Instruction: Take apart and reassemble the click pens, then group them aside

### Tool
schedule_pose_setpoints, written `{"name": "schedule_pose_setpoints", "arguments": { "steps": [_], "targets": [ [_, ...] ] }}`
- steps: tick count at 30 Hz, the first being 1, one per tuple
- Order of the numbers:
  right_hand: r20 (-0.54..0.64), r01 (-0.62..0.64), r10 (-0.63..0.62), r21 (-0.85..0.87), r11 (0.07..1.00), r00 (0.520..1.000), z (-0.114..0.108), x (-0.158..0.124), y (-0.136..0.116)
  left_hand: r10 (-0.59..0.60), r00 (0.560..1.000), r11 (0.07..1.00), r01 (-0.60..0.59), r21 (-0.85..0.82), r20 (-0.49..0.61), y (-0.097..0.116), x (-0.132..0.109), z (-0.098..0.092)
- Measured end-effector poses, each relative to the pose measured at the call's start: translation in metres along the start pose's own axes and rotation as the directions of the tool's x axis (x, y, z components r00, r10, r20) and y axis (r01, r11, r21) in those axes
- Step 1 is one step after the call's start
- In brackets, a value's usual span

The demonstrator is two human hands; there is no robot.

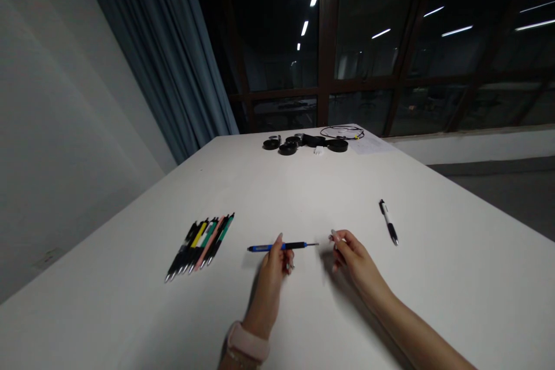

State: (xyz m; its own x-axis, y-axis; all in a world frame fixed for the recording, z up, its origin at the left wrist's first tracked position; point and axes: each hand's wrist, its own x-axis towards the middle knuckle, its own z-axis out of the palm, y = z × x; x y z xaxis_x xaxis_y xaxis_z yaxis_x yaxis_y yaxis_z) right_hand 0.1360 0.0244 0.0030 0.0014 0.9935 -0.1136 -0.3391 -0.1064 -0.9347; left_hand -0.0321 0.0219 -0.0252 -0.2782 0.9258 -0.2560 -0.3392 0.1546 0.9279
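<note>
1. My left hand (273, 259) pinches the blue pen (288, 246) mid-barrel, over the table (303, 196).
2. Probably light, stiff; black grip (296, 245) best hold, thin tip (313, 244) likely bendable.
3. My right hand (350, 251): fingertips bunched near tip, can't tell if holding anything.

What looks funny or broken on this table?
The blue pen in the left hand looks odd: its thin refill pokes out bare at the front, while the lined-up pens have silver cone tips. It may just be taken apart, not broken.
</note>
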Motion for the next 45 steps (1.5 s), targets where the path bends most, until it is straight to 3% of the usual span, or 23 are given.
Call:
{"name": "schedule_pose_setpoints", "arguments": {
  "steps": [7,11,14,21,35,45],
  "targets": [
    [0.019,-0.035,0.034,0.068,0.997,0.999,0.000,-0.001,0.001,-0.041,0.998,0.998,0.038,0.058,0.050,0.002,0.007,0.001],
    [-0.036,0.046,-0.049,-0.091,0.995,0.998,0.000,-0.005,0.003,-0.066,0.997,0.994,0.061,0.096,0.050,0.003,0.009,0.001],
    [-0.006,0.101,-0.103,-0.171,0.980,0.995,0.002,-0.009,0.002,-0.058,0.998,0.992,0.054,0.114,0.038,0.003,0.009,0.001],
    [0.022,0.082,-0.082,-0.002,0.997,0.996,0.011,-0.011,-0.001,-0.037,0.998,0.998,0.035,0.058,0.043,0.000,0.004,0.000],
    [-0.025,0.093,-0.095,-0.069,0.993,0.995,0.006,-0.009,-0.007,-0.087,0.996,0.993,0.085,0.080,0.019,0.006,0.006,0.005],
    [0.069,0.063,-0.056,-0.102,0.993,0.996,0.010,-0.010,0.006,-0.005,0.991,0.994,-0.010,0.112,0.135,-0.001,-0.004,0.007]
  ]
}}
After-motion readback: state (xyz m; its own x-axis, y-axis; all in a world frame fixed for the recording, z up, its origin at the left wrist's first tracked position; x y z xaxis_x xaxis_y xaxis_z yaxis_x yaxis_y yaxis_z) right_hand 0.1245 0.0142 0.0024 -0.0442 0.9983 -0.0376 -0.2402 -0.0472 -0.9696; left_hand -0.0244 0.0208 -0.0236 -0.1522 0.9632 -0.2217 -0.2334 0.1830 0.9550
